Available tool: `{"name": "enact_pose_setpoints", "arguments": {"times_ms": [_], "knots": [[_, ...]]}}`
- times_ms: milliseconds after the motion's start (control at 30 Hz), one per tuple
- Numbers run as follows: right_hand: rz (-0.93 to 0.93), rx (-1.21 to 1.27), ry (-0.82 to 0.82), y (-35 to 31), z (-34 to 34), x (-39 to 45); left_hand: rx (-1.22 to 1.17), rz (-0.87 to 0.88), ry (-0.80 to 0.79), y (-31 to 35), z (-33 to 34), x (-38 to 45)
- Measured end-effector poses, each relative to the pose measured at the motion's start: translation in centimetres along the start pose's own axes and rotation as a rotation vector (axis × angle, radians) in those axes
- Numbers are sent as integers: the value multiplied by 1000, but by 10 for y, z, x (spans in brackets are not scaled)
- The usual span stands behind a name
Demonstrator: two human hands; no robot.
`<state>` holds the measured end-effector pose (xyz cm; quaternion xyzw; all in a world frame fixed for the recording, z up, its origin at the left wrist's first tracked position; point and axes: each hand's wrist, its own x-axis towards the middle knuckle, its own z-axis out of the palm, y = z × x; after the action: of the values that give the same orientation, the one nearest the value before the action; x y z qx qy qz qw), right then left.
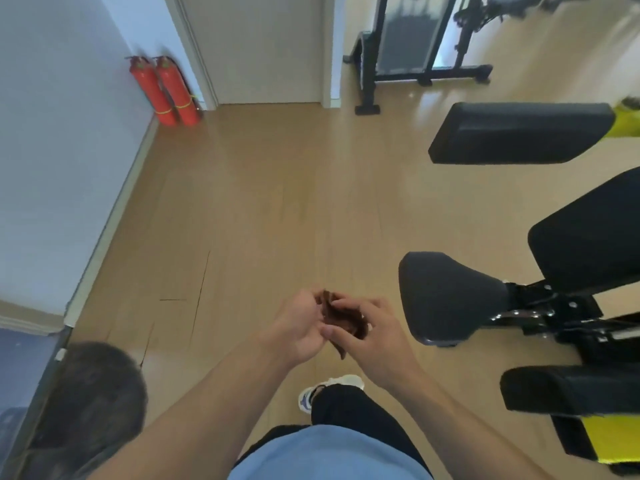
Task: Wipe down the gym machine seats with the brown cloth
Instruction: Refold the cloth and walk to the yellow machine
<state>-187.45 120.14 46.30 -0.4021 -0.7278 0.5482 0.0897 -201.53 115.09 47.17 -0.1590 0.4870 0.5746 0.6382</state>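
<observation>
Brown cloth: bunched, gripped between left hand and right hand, clear of seat; risk: loose wad slipping floorward while regripped

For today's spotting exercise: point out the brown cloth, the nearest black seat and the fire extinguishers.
brown cloth point(341, 315), head view, bunched middle between both hands
black seat point(446, 296), head view, top padding
fire extinguishers point(173, 91), head view, right cylinder's red body

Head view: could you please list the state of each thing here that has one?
brown cloth: bunched up, held between both hands above the floor, touching no seat.
left hand: fingers curled round the cloth.
right hand: fingers pinching the cloth.
nearest black seat: bare, untouched, right of the hands.
upper black pad: bare, untouched.
fire extinguishers: two, leaning in the corner.
door: closed.
</observation>
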Motion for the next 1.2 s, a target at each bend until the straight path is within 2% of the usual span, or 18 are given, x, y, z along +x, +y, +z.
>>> {"name": "enact_pose_setpoints", "arguments": {"times_ms": [200, 367, 567, 633, 767, 900, 1067, 1200], "knots": [[65, 125, 89, 3, -31, 61, -3, -144, -189, 58, 50, 32], [108, 228, 306, 9, -44, 96, 17, -252, -252, 84, 90, 62], [171, 450, 630, 8, -56, 124, 130, -378, -232, 101, 118, 119], [175, 525, 671, -4, -72, 130, 251, -421, -173, 105, 125, 143], [161, 613, 653, -37, -106, 133, 459, -519, -72, 108, 139, 188], [152, 693, 651, -60, -134, 127, 711, -451, -74, 108, 148, 230], [252, 659, 841, -57, -146, 126, 1265, -223, -14, 128, 156, 259], [414, 612, 897, -38, -141, 121, 1391, -64, 14, 151, 162, 274]]}}
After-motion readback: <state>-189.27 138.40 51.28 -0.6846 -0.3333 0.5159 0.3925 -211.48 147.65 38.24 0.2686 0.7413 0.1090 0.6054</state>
